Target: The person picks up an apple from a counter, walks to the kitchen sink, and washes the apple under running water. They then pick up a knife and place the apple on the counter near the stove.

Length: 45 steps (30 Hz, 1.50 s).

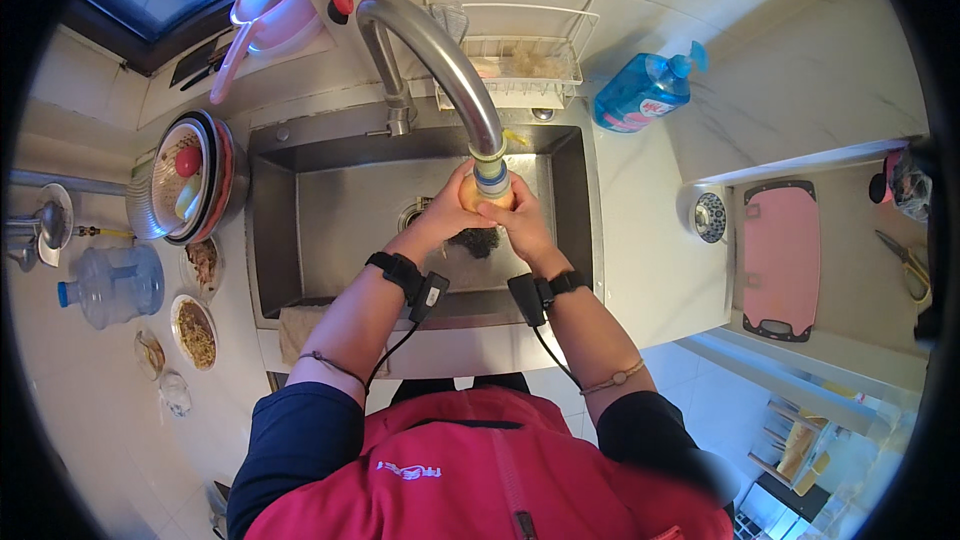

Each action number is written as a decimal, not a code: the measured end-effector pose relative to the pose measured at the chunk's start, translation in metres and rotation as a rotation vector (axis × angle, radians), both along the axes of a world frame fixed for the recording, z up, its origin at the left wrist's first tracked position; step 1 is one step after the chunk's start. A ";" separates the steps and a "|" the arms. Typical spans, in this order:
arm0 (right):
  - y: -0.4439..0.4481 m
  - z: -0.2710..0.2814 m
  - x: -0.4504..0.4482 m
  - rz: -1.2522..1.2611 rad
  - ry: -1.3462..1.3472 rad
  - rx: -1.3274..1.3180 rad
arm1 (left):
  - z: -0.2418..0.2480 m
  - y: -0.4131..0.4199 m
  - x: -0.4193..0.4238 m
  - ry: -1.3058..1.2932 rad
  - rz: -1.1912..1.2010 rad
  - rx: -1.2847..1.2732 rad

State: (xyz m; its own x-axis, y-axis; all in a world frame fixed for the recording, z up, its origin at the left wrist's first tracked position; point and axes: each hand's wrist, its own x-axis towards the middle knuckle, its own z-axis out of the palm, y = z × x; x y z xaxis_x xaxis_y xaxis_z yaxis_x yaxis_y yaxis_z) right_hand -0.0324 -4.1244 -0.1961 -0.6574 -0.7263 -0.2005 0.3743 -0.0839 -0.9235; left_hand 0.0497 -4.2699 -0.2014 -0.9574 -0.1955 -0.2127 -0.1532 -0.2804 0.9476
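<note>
Both of my hands are over the stainless-steel sink [345, 225], close under the spout of the curved metal faucet [439, 52]. Between them is a round, orange-tan fruit or vegetable [471, 196], partly covered by fingers and the faucet's end. My left hand [448, 208] grips it from the left, and my right hand [526, 221] from the right, with the thumb across its near side. Below the hands, a dark clump [478, 243] lies on the sink floor beside the drain [410, 216], which my left hand partly hides.
Left of the sink are stacked bowls and colanders [217, 187], a plastic water jug [124, 286] and a food plate [195, 334]. A cloth [298, 334] hangs on the front edge. Rightward are a blue pump bottle [641, 94], patterned cup [707, 217] and pink cutting board [782, 259].
</note>
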 end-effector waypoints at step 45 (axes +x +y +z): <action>0.051 0.026 0.040 -0.093 0.174 0.330 | -0.001 -0.179 0.002 -0.568 0.490 -0.844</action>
